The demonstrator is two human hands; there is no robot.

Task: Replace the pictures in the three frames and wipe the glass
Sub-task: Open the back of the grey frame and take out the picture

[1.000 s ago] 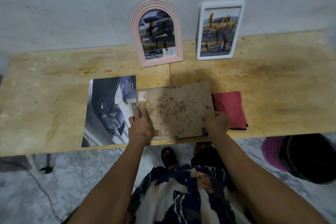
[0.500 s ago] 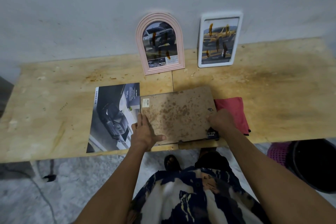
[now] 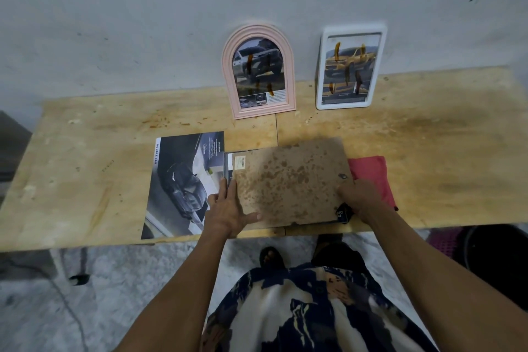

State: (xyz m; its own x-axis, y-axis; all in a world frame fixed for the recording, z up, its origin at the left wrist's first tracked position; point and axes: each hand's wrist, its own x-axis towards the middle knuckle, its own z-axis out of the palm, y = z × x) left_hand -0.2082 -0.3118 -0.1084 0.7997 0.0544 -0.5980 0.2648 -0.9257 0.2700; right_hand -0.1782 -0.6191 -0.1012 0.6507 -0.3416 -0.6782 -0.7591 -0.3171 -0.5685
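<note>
At the near edge of the table [image 3: 85, 174], both hands work on a frame lying face down, its stained brown backing board [image 3: 288, 183] uppermost. The left hand [image 3: 228, 210] lies flat, fingers spread, on the board's left side, fingertips at the edge where the frame's dark rim shows; it presses rather than clasps. The right hand [image 3: 361, 198] is curled over the board's near right corner, by a dark corner of frame or print sticking out beneath; whether its fingers pinch the board or only push it cannot be told. The board sits slightly askew, so it looks loose, either being lifted out or being set back. Just left, partly under the frame, lies a loose car print [image 3: 180, 183], apparently not yet fitted. A red cloth [image 3: 371, 174] lies folded just right, touching the frame's far end. Against the wall stand a pink arched frame [image 3: 258, 71] and a white frame [image 3: 350, 67], both upright, each with a car picture and brown streaks on the glass. Judging by this, those two are neither swapped nor wiped, and the first frame is mid-change, so most of the task remains.
</note>
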